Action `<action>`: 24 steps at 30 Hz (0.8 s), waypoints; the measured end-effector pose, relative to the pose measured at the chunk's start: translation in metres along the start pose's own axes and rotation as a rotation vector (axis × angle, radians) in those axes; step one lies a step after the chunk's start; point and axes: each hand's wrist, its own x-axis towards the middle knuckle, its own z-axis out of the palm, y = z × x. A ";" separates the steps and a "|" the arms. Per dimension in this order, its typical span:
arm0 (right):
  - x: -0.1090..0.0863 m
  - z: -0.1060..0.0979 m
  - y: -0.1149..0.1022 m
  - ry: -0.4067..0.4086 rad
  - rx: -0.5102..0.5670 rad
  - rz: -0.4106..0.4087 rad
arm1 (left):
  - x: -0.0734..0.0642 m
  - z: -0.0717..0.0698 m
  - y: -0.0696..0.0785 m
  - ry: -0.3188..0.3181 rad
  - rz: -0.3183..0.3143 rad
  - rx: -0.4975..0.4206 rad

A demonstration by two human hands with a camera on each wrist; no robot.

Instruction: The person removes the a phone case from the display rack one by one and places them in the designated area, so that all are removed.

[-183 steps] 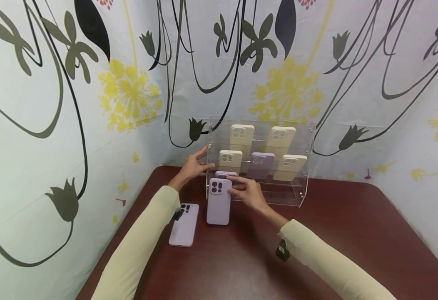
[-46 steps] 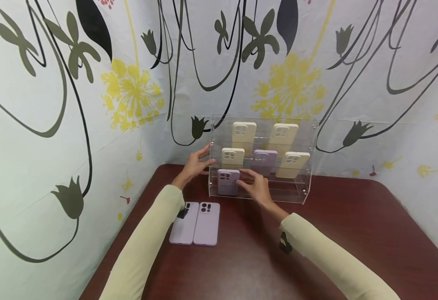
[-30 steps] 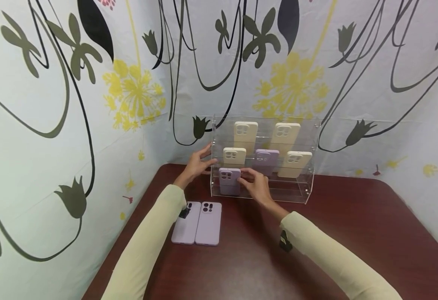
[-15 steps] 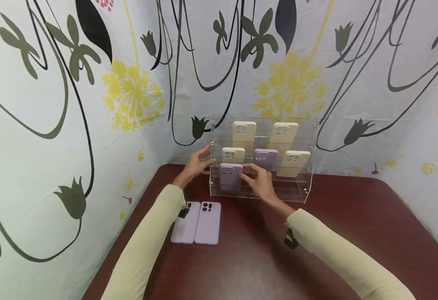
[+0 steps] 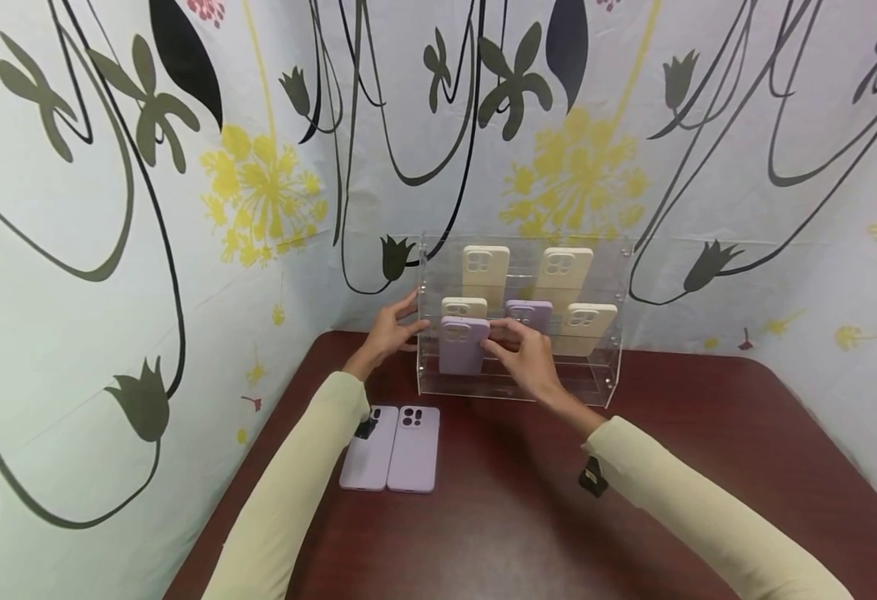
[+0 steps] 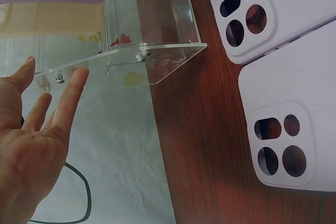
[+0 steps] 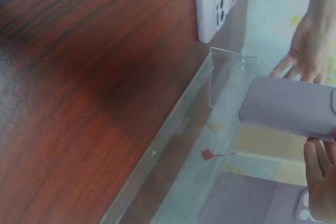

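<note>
My right hand (image 5: 532,357) pinches the right edge of a purple phone case (image 5: 463,348) with thumb and fingers. The case stands upright at the left of a clear acrylic display rack (image 5: 513,389), overlapping a cream case (image 5: 464,306) behind it in the head view. In the right wrist view, the case's lower end shows raised above the rack's bottom ledge. My left hand (image 5: 388,333) is at the rack's left side panel (image 6: 121,59), fingers straight and fingertips right at it. Two pale lilac phone cases (image 5: 414,450) lie side by side on the table, camera holes toward the rack.
Two cream cases (image 5: 563,273) stand on the rack's upper tier. Another purple case (image 5: 527,314) and a cream case (image 5: 587,332) stand on its middle tier. Patterned cloth (image 5: 423,200) hangs close behind the rack and along the dark red table (image 5: 498,517).
A pale lilac case my right hand held earlier lies beside the other on the table. My right hand has since lifted the purple case from the bottom tier; my left hand has stayed put.
</note>
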 end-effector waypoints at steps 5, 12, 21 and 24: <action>0.000 -0.004 -0.004 -0.024 0.014 -0.001 | -0.001 0.000 0.000 0.003 -0.006 0.004; -0.012 -0.005 -0.003 -0.084 0.021 -0.010 | -0.002 0.000 0.000 0.009 -0.016 0.003; -0.029 0.000 0.007 -0.169 0.100 0.062 | 0.000 0.002 0.003 0.016 -0.017 -0.036; -0.034 0.002 0.009 -0.186 0.131 0.088 | -0.001 0.002 0.002 0.018 -0.026 -0.047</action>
